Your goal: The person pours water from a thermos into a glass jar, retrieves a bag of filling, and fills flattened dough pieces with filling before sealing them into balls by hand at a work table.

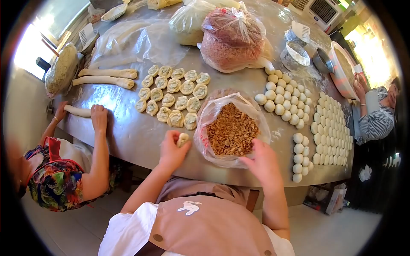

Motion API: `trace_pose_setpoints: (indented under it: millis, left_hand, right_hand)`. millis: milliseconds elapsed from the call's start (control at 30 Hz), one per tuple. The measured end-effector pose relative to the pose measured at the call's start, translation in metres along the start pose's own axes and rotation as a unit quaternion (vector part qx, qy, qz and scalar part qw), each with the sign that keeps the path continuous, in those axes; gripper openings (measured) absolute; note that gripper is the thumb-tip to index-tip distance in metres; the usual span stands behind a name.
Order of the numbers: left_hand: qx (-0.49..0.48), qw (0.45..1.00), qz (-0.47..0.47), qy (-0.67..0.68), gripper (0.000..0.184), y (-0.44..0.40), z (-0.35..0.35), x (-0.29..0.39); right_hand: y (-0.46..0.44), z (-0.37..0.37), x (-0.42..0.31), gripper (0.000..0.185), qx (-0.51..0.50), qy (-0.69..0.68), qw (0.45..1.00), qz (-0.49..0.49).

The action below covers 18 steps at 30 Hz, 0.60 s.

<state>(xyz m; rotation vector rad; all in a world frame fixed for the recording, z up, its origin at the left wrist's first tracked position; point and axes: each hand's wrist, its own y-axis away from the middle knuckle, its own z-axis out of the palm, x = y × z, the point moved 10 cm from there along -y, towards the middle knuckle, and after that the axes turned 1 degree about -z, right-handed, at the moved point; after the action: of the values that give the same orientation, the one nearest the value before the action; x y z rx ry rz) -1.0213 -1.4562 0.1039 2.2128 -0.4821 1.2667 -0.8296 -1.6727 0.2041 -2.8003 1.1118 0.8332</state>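
Note:
My left hand (171, 149) curls around a small piece of dough (183, 139), just left of the filling bag. My right hand (264, 161) is at the near right rim of the clear plastic bag (202, 144), thumb and forefinger apart at the edge of the brown crumbly filling (232, 130). Its other fingers are partly hidden. Beyond my left hand lie rows of flattened dough pieces (173, 85) with swirled tops. Round white dough balls (298, 158) stand in rows to the right of my right hand.
Left, a co-worker's hands (99, 117) hold a dough strip (78, 111); two dough ropes (104, 81) lie beyond. Tied bags of filling (232, 40) stand at the back. A metal bowl (323, 60) and large basin (341, 70) are far right, beside another person (376, 111).

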Motion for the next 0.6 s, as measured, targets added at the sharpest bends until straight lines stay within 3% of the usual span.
trace_pose_setpoints:
  millis: [67,133,233,333,433,567,600]
  left_hand:
    - [-0.033,0.979,-0.076,0.189,0.031,0.004,-0.002,-0.016]
    - [-0.111,0.911,-0.145,0.370,0.031,0.016,0.005,-0.006]
    - [-0.169,0.871,-0.143,0.439,0.032,0.025,0.007,0.027]
    - [-0.237,0.823,-0.139,0.496,0.034,0.029,0.019,0.062]
    - [-0.293,0.812,-0.154,0.481,0.033,0.037,0.033,0.081]
    - [-0.399,0.814,-0.157,0.393,0.030,0.045,0.067,0.088]
    - [-0.415,0.812,-0.159,0.379,0.029,0.048,0.078,0.091]
  right_hand:
    - [-0.019,0.009,-0.005,0.048,-0.019,-0.003,0.999,0.028]
    - [-0.041,0.021,-0.010,0.043,-0.028,-0.005,0.999,0.035]
    - [-0.075,0.020,-0.028,0.036,0.081,-0.018,0.996,-0.043]
    - [-0.091,0.011,-0.024,0.027,0.161,-0.068,0.982,-0.077]
    - [-0.076,-0.007,0.002,0.029,0.176,-0.051,0.983,-0.025]
    - [-0.046,0.010,0.019,0.033,-0.025,-0.079,0.995,0.062]
    - [-0.041,0.010,0.015,0.035,-0.017,-0.045,0.998,0.048]
